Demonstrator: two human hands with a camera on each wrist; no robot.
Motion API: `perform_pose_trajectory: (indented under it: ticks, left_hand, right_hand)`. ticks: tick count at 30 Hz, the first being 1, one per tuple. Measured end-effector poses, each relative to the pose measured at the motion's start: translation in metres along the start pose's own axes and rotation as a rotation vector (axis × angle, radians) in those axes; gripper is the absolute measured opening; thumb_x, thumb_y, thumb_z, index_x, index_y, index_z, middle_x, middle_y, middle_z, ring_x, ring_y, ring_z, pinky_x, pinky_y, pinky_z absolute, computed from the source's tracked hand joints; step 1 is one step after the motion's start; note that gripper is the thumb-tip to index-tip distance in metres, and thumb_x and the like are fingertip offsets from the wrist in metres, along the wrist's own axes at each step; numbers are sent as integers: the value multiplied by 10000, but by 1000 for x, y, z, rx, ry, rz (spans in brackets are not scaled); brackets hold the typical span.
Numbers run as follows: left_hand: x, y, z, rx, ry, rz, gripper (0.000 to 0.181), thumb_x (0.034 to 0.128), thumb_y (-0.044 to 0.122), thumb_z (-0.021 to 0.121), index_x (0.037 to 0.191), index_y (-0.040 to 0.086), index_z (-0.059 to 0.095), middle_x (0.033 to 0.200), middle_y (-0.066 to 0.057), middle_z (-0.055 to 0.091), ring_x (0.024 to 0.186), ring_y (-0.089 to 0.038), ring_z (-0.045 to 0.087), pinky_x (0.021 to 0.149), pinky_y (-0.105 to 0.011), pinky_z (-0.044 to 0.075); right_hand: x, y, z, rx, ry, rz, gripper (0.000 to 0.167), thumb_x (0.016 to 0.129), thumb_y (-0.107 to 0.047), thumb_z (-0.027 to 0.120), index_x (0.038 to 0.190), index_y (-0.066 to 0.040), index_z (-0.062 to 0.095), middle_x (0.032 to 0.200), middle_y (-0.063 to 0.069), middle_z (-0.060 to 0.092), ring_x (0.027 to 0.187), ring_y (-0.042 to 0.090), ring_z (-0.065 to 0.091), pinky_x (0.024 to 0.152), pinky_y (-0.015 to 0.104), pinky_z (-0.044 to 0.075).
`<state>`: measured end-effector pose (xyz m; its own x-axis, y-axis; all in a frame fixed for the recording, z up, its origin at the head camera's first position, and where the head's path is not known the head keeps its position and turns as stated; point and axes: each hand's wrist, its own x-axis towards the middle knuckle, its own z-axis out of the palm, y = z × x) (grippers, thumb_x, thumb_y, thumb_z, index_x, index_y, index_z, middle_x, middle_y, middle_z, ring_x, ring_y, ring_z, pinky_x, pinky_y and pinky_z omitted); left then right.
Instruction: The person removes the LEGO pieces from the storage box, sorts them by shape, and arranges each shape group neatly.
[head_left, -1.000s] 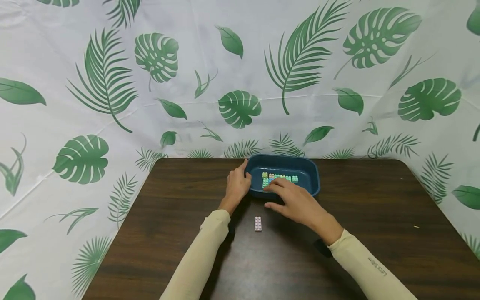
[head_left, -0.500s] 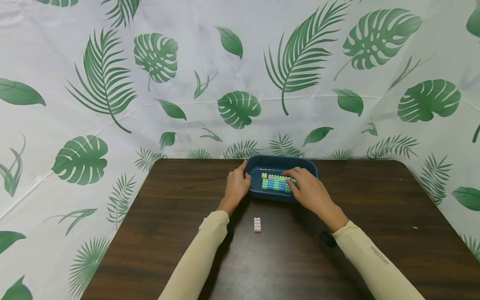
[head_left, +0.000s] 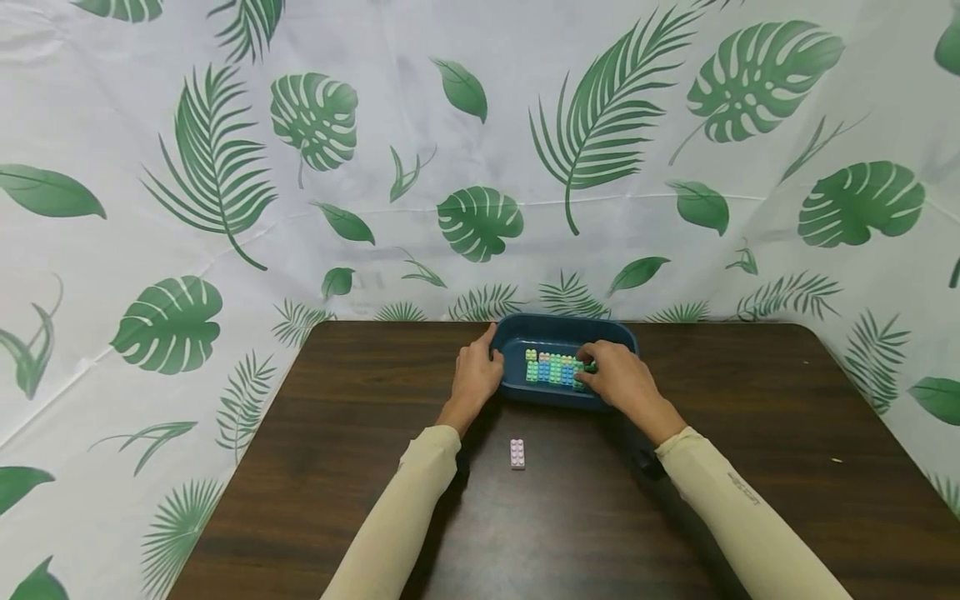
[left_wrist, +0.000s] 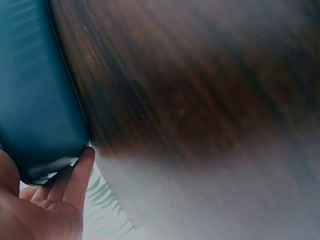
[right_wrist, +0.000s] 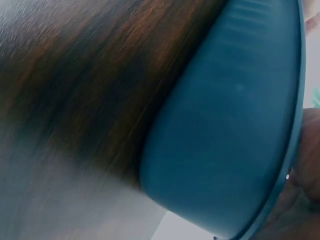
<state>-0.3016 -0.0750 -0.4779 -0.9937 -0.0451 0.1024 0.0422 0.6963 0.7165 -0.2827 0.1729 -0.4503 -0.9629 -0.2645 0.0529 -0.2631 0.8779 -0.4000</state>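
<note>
A dark blue plastic bin [head_left: 555, 327] stands near the table's far edge, with small building bricks [head_left: 555, 369] in green, blue, yellow and pink lined up on its floor. At the bin's left end is my left hand [head_left: 476, 375], its straight fingers touching the outside wall, as the left wrist view also shows. My right hand [head_left: 622, 375] reaches over the front right rim. Its thumb and fingertips pinch a green brick [head_left: 591, 367] at the right end of the row, partly hidden by the hand. In the right wrist view the bin's wall [right_wrist: 220, 115] covers most of the fingers.
A pink eight-stud brick [head_left: 517, 454] lies on the dark wooden table [head_left: 360, 433] in front of the bin. A tiny yellowish scrap [head_left: 836, 460] is on the right side of the table. A white cloth with green leaves [head_left: 480, 167] hangs behind.
My right hand has moved right inside the bin, from over the middle bricks to the right end of the row, and its fingertips have drawn together. The left hand stays at the bin's end.
</note>
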Motion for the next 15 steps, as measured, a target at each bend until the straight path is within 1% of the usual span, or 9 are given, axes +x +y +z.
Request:
perform_pose_trajectory:
  ticks: [4, 9, 11, 15]
  left_hand:
    - [0, 0, 1, 2, 14, 7, 607, 1058, 120, 570, 1636, 230, 423, 586, -81, 574, 425, -154, 335, 514, -319, 329]
    - [0, -1, 1, 7, 42, 23, 597, 1052, 114, 576, 1626, 214, 445, 629, -92, 593, 459, -170, 378, 571, -340, 375]
    - [0, 0, 1, 11, 43, 24, 597, 1052, 116, 577, 1626, 215, 445, 637, -93, 596, 469, -173, 391, 590, -344, 386]
    - [-2, 0, 1, 8, 30, 16, 600, 1053, 115, 580, 1628, 212, 440, 654, -95, 599, 465, -176, 404, 577, -338, 388]
  right_hand:
    - [1, 2, 2, 33, -32, 20, 384, 941, -225, 813, 1265, -38, 729, 1205, 159, 724, 1029, 321, 708, 864, 511, 595]
    - [5, 3, 4, 40, -34, 30, 372, 927, -215, 827, 1241, -36, 736, 1205, 162, 735, 1057, 334, 706, 892, 525, 590]
    - [5, 3, 4, 35, -40, 37, 363, 926, -211, 827, 1235, -40, 742, 1202, 156, 742, 1065, 330, 706, 901, 527, 589]
    - [5, 2, 5, 30, -55, 48, 345, 928, -199, 822, 1227, -43, 751, 1188, 147, 754, 1063, 317, 707, 905, 524, 589]
